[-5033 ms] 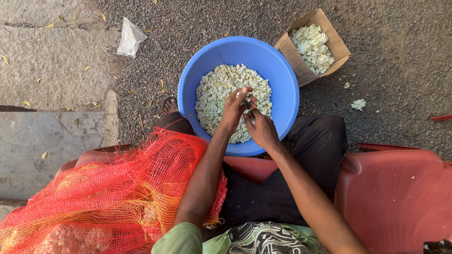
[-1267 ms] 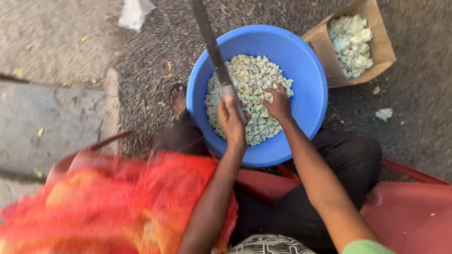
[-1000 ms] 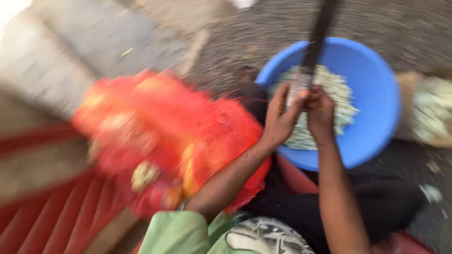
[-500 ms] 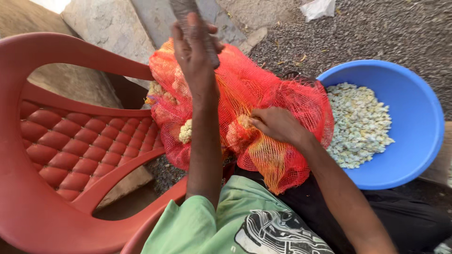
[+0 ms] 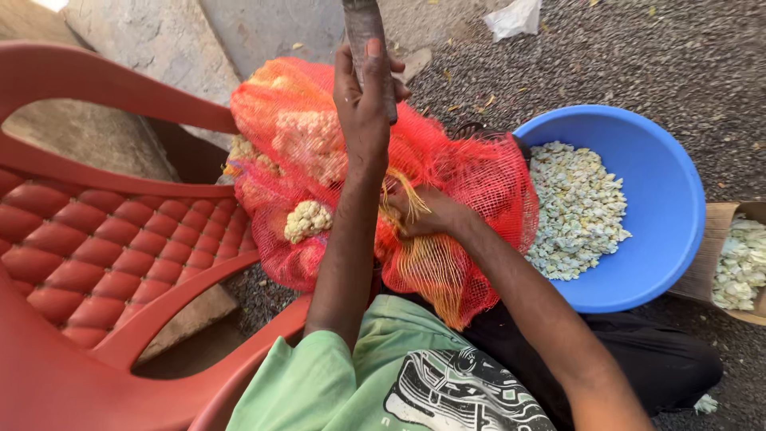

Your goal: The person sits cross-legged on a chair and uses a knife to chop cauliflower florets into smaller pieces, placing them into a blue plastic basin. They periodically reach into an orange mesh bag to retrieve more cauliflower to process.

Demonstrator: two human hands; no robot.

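My left hand (image 5: 363,104) is raised in front of me, shut on the handle of a long dark knife (image 5: 365,32) whose blade runs up out of view. Below it lies a red mesh sack (image 5: 471,172) holding pale cauliflower pieces (image 5: 307,219). My right hand (image 5: 419,214) reaches into the sack's netting, its fingers buried in the mesh; what they grip is hidden. To the right stands a blue plastic basin (image 5: 670,215) holding cut cauliflower florets (image 5: 574,211).
A red plastic chair (image 5: 96,247) fills the left side. A cardboard box (image 5: 718,263) with more cut pieces sits at the right edge. Concrete slabs (image 5: 159,36) and a crumpled white bag (image 5: 515,17) lie on the gravel beyond.
My view swung left from the basin to the sack and chair. My left hand lifted the knife from over the basin, and my right hand went from the basin into the sack.
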